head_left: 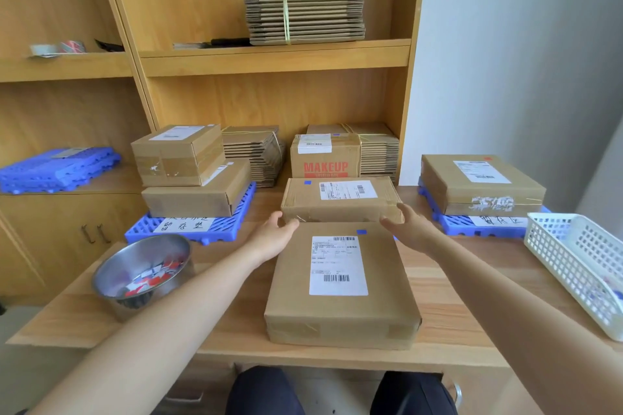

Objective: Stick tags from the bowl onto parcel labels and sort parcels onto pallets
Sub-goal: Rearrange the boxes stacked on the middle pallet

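A flat brown parcel (340,310) with a white label and a small blue tag lies on the table in front of me. Behind it sits a second parcel (340,202), also labelled and blue-tagged. My left hand (274,234) and my right hand (409,226) reach to that second parcel's near corners, fingers relaxed, touching or nearly touching its front edge. A steel bowl (111,273) with red, white and blue tags stands at the left. A blue pallet (141,229) at the left carries two stacked parcels (188,175). Another blue pallet (451,224) at the right carries one parcel (478,185).
A white plastic basket (580,266) stands at the table's right edge. A MAKEUP box (325,158) and bundles of flat cardboard (256,152) line the back under the wooden shelves. A spare blue pallet (57,170) lies on the left shelf.
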